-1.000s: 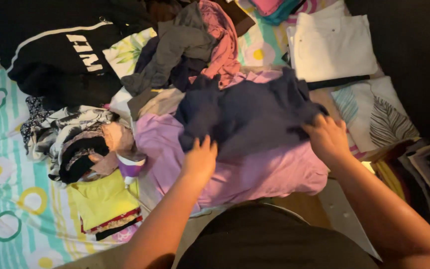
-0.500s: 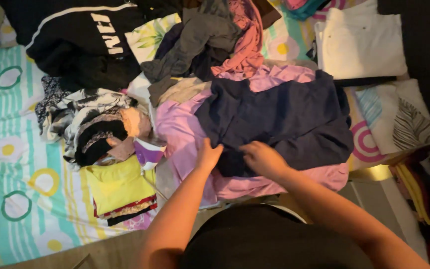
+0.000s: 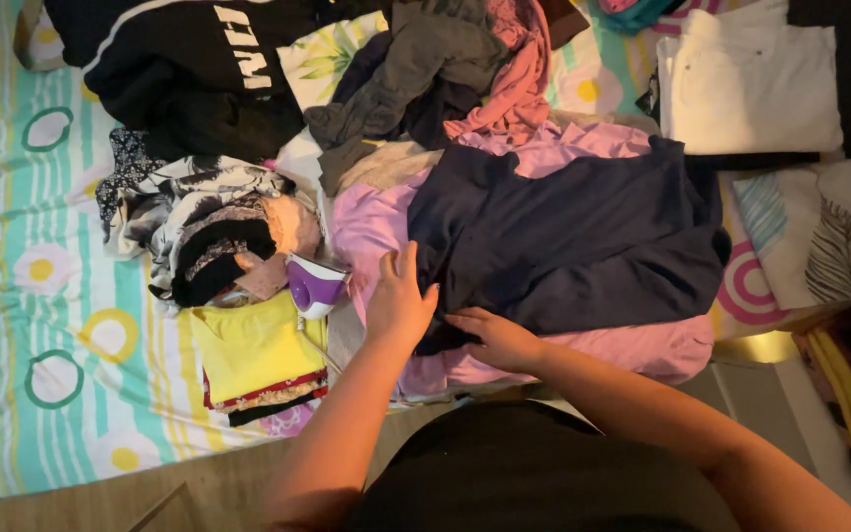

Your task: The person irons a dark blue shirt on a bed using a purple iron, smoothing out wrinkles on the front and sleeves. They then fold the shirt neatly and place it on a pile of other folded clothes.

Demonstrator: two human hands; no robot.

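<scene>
A dark navy garment [image 3: 573,236] lies spread over a pink-purple cloth [image 3: 593,350] in front of me. My left hand [image 3: 401,300] rests flat, fingers apart, on the navy garment's left edge. My right hand [image 3: 494,340] lies at the garment's lower left corner, fingers curled at its hem; whether it grips the cloth is unclear. A purple and white iron [image 3: 315,286] stands just left of my left hand.
A folded stack topped with yellow cloth [image 3: 253,350] lies at lower left, patterned clothes [image 3: 199,232] above it. A black garment [image 3: 179,59], a grey and pink heap [image 3: 465,69] and folded white cloth [image 3: 746,84] lie at the back, all on a striped sheet [image 3: 41,296].
My right hand has come from the garment's right edge across to its lower left, close to my left hand. The left hand has barely shifted.
</scene>
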